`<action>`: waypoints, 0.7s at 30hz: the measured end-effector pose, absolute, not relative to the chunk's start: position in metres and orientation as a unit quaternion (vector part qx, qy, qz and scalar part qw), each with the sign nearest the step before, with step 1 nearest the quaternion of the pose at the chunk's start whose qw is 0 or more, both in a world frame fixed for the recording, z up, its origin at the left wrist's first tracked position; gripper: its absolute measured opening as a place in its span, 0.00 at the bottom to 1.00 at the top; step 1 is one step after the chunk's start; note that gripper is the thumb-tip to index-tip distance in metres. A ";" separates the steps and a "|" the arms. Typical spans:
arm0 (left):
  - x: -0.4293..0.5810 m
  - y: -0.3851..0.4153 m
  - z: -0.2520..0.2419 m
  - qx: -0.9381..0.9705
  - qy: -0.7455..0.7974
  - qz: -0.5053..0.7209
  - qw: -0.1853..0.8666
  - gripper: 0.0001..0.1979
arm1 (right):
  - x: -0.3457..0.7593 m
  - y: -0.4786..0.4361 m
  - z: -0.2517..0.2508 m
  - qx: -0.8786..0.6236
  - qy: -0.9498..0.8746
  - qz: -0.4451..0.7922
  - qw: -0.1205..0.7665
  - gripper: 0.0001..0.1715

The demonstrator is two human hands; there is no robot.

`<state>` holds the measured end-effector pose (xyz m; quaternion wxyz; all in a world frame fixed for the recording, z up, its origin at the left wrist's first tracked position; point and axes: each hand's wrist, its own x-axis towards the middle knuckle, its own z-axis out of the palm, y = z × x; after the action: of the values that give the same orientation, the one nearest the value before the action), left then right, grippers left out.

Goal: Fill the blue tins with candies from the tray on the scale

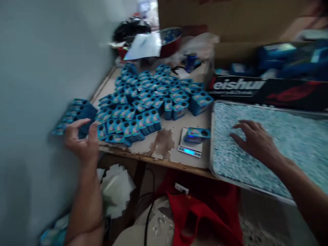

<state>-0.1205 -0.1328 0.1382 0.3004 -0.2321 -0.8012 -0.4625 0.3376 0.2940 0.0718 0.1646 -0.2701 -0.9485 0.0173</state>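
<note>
My left hand (82, 138) is raised at the table's left edge, thumb and curled fingers apart. Just behind it is a group of small blue boxes (74, 114); I cannot tell whether the hand touches them. My right hand (252, 140) hovers over or lightly touches pale blue granules (289, 136) in a wide shallow tray (212, 150), its thumb and fingers apart. Between the hands, one blue box (196, 134) lies on a small digital scale (190, 151) with a lit display.
Many blue boxes (148, 99) with round holes on top crowd the table (164, 145). Behind the tray stands a black-sided carton (238, 87). A red bowl (170, 48) and a blue can (190, 62) are at the back. Red cloth (205, 212) hangs below the front edge.
</note>
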 end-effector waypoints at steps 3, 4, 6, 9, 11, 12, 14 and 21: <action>-0.120 -0.173 0.114 -0.077 -0.795 -0.556 0.230 0.32 | 0.328 0.332 0.034 -0.272 -0.949 0.003 0.162 0.34; -0.116 -0.183 0.105 -0.068 -0.795 -0.567 0.203 0.37 | 0.322 0.340 0.027 -0.278 -0.950 0.001 0.145 0.36; -0.105 -0.197 0.086 -0.078 -0.807 -0.564 0.157 0.47 | 0.312 0.348 0.026 -0.290 -0.953 -0.005 0.091 0.37; -0.089 -0.203 0.063 -0.101 -0.821 -0.548 0.122 0.57 | 0.305 0.340 0.046 -0.316 -0.948 -0.038 -0.009 0.37; -0.085 -0.201 0.055 -0.129 -0.836 -0.510 0.159 0.61 | 0.304 0.328 0.065 -0.332 -0.939 -0.065 -0.058 0.35; -0.086 -0.198 0.053 -0.143 -0.840 -0.488 0.191 0.62 | 0.305 0.322 0.075 -0.332 -0.938 -0.072 -0.075 0.31; -0.091 -0.189 0.054 -0.190 -0.838 -0.435 0.269 0.61 | 0.309 0.313 0.090 -0.325 -0.938 -0.077 -0.099 0.24; -0.070 -0.121 0.098 -0.510 -0.691 -0.276 0.432 0.27 | 0.354 0.303 0.099 -0.541 -0.830 0.101 0.091 0.10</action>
<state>-0.0697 -0.1212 0.0979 0.4324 -0.5098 -0.6907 -0.2759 0.3539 0.3028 0.0993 0.0913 -0.5412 -0.8298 0.1010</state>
